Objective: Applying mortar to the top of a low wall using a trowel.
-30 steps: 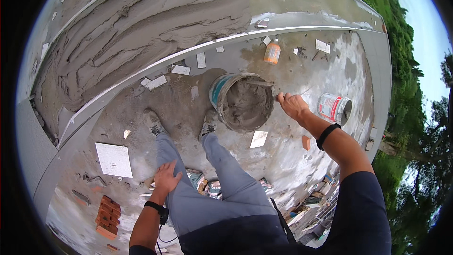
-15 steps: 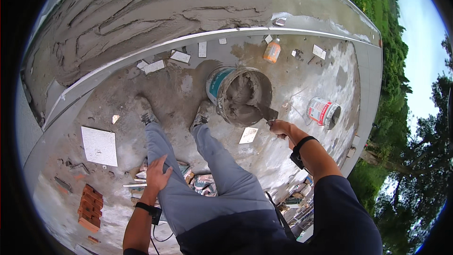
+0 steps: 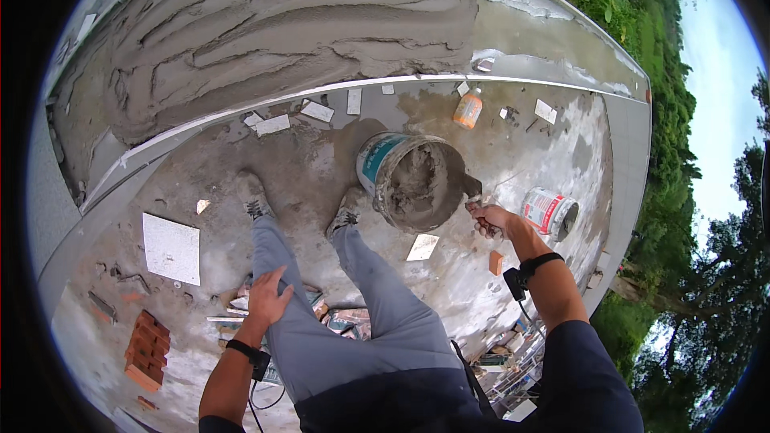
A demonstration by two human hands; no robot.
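My right hand (image 3: 491, 222) is closed round the handle of a trowel (image 3: 472, 185), whose mortar-smeared blade is at the right rim of a bucket (image 3: 380, 162). Wet grey mortar (image 3: 419, 179) lies inside this white and teal bucket, and its walls are caked with it. On my left thigh rests my left hand (image 3: 269, 297), fingers spread, holding nothing. Beyond the bucket, a broad layer of ridged wet mortar (image 3: 289, 20) covers a raised slab edged by a pale strip.
A smaller white and red bucket (image 3: 544, 210) lies on its side at right. An orange-labelled bottle (image 3: 468, 109) stands near the slab edge. White tile pieces (image 3: 172, 248) are scattered about. Stacked red bricks (image 3: 147, 350) are at lower left, and a single brick (image 3: 496, 262) near my right forearm.
My right hand has moved slightly right with the trowel, and the blade has come out of the mortar to the bucket's rim. My left hand stays on the thigh. The view has shifted a little.
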